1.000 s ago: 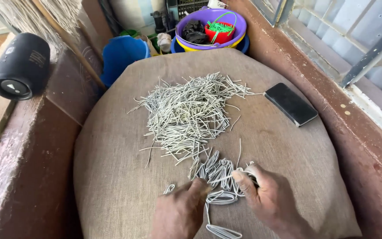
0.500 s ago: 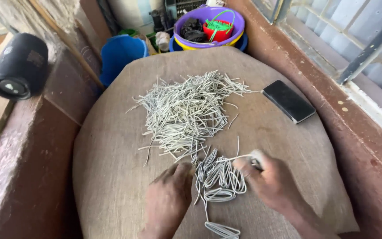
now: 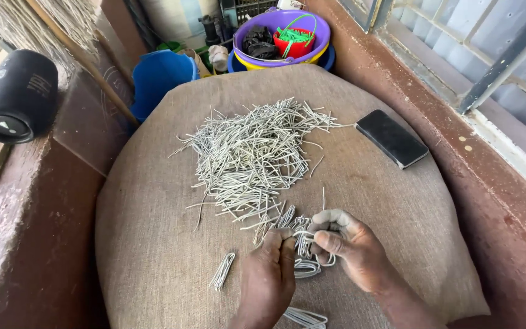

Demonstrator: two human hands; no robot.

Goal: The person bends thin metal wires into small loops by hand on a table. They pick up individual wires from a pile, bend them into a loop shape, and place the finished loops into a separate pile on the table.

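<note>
A big heap of thin grey wire strips (image 3: 257, 155) lies on a round burlap cushion (image 3: 153, 244). At its near edge both hands meet over a small cluster of bent wire loops (image 3: 302, 247). My left hand (image 3: 269, 277) pinches wire between thumb and fingers. My right hand (image 3: 351, 247), fingers curled, grips the same bunch from the right. A small bundle of bent wires (image 3: 221, 271) lies left of my left hand. Another loop (image 3: 305, 318) rests below the hands.
A black phone (image 3: 392, 138) lies on the cushion's right side. Stacked bowls (image 3: 287, 36) with green bits stand at the back, next to a blue bucket (image 3: 159, 76). A black speaker (image 3: 16, 97) sits on the left ledge. A window frame runs along the right.
The hands have come together at the wire loops; the right hand moved left and closed on the bunch, and the left hand rose from flat on the cushion to a pinch.
</note>
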